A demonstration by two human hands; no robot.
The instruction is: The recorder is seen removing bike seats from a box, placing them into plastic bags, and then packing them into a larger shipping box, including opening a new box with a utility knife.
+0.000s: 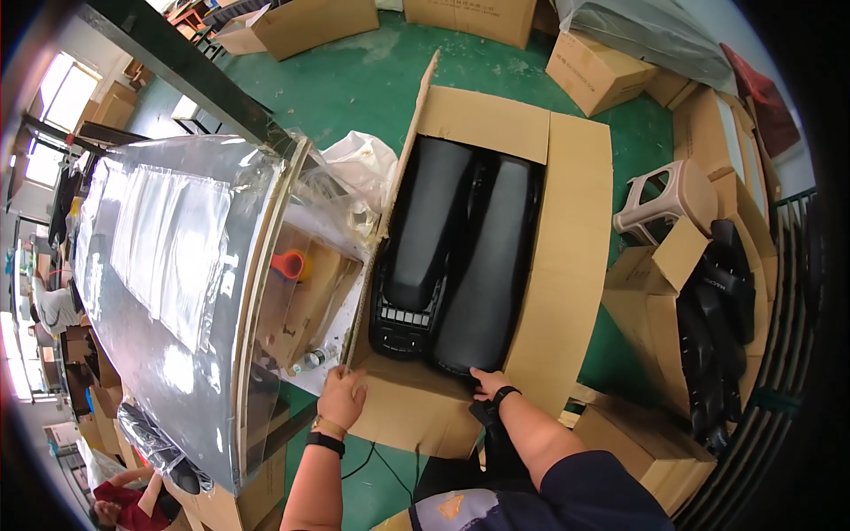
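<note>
An open cardboard box [575, 265] stands upright in front of me with its flaps spread. Two long black moulded parts that look like motorcycle seats lie side by side in it: a left seat [428, 239] with a ribbed lower end, and a smoother right seat [491, 265]. At the near left corner of the box, my left hand [342, 400] has its fingers closed on the edge of the near flap [412, 407]. My right hand [490, 387] is closed at the seat's near end, beside the flap; what its fingers grip is hidden. A dark piece hangs just under it.
On the left, a large plastic-covered panel [168, 265] leans above a worktop holding a red scoop [289, 265] and a clear bottle [310, 360]. To the right are a beige stool [668, 203] and a carton of black parts [708, 327]. Another person [133, 500] works at lower left.
</note>
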